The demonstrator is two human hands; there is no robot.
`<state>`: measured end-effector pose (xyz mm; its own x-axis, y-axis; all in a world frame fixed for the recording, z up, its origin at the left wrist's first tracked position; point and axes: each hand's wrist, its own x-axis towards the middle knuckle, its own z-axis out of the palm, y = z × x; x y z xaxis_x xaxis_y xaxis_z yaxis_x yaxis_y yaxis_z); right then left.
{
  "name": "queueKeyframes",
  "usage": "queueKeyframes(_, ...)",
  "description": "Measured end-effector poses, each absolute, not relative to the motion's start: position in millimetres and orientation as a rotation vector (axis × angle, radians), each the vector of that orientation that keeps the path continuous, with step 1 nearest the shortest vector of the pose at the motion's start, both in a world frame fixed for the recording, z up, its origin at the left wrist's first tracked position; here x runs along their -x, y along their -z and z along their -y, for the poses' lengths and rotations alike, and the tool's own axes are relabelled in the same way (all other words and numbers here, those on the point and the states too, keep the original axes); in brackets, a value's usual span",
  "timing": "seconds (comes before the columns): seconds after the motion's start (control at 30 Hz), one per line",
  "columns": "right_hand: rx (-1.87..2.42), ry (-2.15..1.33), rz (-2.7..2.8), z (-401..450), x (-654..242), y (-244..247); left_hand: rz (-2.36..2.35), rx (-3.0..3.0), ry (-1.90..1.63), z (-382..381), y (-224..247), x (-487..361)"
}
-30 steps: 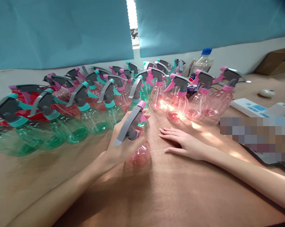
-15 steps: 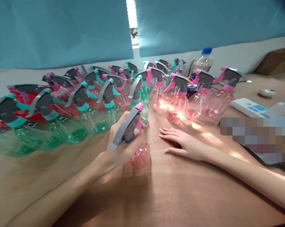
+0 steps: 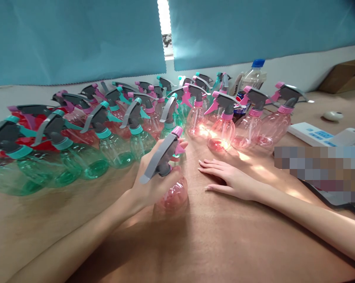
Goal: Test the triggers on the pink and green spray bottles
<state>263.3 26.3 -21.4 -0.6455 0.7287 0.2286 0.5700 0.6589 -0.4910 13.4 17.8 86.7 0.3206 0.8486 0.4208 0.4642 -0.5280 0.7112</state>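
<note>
My left hand (image 3: 148, 173) is closed around the neck of a pink spray bottle (image 3: 175, 192), which stands on the wooden table (image 3: 218, 236). Its grey trigger head has a pink nozzle tilted up and away to the right, and a pink trigger. My fingers cover the bottle's collar and upper body. My right hand (image 3: 230, 179) lies palm down on the table to the right of that bottle, fingers stretched out, holding nothing. Just beyond it stands another pink spray bottle (image 3: 221, 133). Green spray bottles (image 3: 118, 149) stand in a row to the left.
More pink and green spray bottles crowd the back. A clear bottle with a blue cap (image 3: 255, 74) stands behind them. At right are a white power strip (image 3: 308, 133), a white computer mouse (image 3: 332, 116), a cardboard box (image 3: 344, 76) and a blurred-out patch. Blue blinds (image 3: 77, 39) hang behind.
The spray head in my left hand has turned and shifted slightly to the right, its bottle base staying in place. My right hand has not moved.
</note>
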Motion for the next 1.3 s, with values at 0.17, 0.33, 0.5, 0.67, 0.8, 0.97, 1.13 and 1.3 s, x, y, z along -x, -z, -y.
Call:
queueKeyframes(0.17,1.020,-0.537,2.458,-26.0,-263.5,21.4,-1.137,-2.069,-1.038,-15.8,-85.6,-12.7)
queueKeyframes(0.33,1.019,-0.533,2.468,-26.5,-263.7,21.9,-1.083,-2.065,-1.093,-19.2,-83.2,-13.5)
queueKeyframes(0.5,1.018,-0.503,2.471,-27.6,-262.3,23.2,-1.101,-2.092,-1.107,-21.2,-80.8,-15.4)
queueKeyframes(0.67,1.009,-0.496,2.429,-28.5,-260.6,19.3,-1.139,-2.093,-1.080,-24.2,-76.5,-23.3)
queueKeyframes(0.8,1.048,-0.595,2.342,-26.3,-263.1,5.1,-1.153,-2.087,-1.159,-31.8,-67.6,-34.1)
queueKeyframes(0.97,1.083,-0.521,2.258,-20.0,-269.4,-20.5,-1.035,-2.049,-1.243,-47.9,-60.4,-55.7)
queueKeyframes(1.13,1.075,-0.349,2.185,-15.5,-265.7,-35.4,-1.089,-2.077,-1.219,-62.8,-64.2,-81.0)
queueKeyframes(1.3,1.243,-0.310,2.062,-21.3,-255.0,-35.9,-1.075,-2.041,-1.141,-71.6,-68.6,-100.2)
